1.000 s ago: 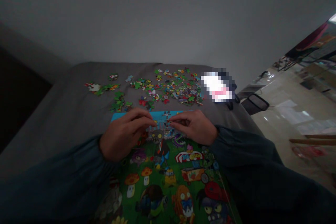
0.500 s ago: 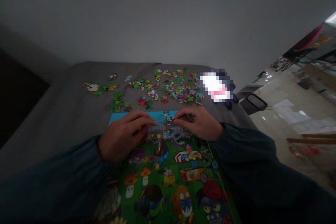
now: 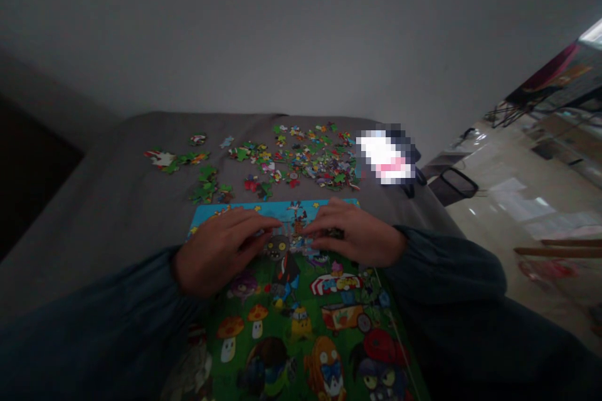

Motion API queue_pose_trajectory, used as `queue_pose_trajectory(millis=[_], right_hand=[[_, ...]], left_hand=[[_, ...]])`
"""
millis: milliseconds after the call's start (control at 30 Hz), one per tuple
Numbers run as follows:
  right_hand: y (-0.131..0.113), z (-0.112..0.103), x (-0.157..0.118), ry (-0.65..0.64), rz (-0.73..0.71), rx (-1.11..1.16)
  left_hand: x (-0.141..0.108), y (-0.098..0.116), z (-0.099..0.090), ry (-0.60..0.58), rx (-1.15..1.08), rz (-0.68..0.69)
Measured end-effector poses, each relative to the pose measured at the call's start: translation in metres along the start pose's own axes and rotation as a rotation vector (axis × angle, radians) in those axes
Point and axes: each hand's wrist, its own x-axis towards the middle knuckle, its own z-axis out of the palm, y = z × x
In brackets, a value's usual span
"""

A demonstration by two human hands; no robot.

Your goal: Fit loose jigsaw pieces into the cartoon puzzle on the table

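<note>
A colourful cartoon puzzle board (image 3: 282, 319), green with a light blue top strip, lies in front of me. My left hand (image 3: 221, 247) rests over its upper left part, thumb and fingers close together beside the grey zombie's head; what they hold, if anything, is hidden. Over the upper right part is my right hand (image 3: 355, 232), with thumb and index finger apart near a small piece or picture part at the board's top middle. No piece shows between those fingers. Behind the board, many loose puzzle pieces (image 3: 324, 160) lie spread on the grey cloth.
Green pieces (image 3: 205, 185) form a small group at the left of the pile. A blurred-out white item (image 3: 385, 156) lies at the right on the grey cloth (image 3: 117, 182). A pale wall (image 3: 282, 31) stands behind. Beyond the right edge is a shiny floor with a dark chair.
My right hand has moved slightly down and its fingers have spread from a pinch. My left hand has shifted a little, uncovering more of the blue strip.
</note>
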Motion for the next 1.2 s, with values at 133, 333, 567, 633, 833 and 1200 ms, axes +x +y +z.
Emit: queue_pose_trajectory(millis=[133, 333, 567, 633, 833, 1200], right_hand=[[-0.0018, 0.0013, 0.0004, -0.017, 0.039, -0.069], [-0.0064, -0.0005, -0.0045, 0.003, 0.057, -0.103], [-0.0064, 0.0014, -0.0038, -0.059, 0.113, -0.135], [-0.006, 0.0009, -0.0026, -0.062, 0.127, -0.133], [-0.006, -0.0003, -0.0015, -0.077, 0.101, -0.128], [-0.0073, 0.0012, -0.0018, -0.067, 0.05, -0.101]], left_hand=[[0.0001, 0.0, 0.0005, 0.008, 0.023, 0.03], [-0.0008, 0.0002, 0.0003, 0.037, 0.034, 0.06], [0.0004, -0.0003, 0.001, 0.04, 0.029, 0.092], [0.0005, -0.0003, 0.0014, 0.03, 0.023, 0.083], [0.0007, -0.0005, 0.0007, -0.004, -0.012, 0.071], [0.0003, -0.0011, 0.0001, -0.009, -0.003, 0.088]])
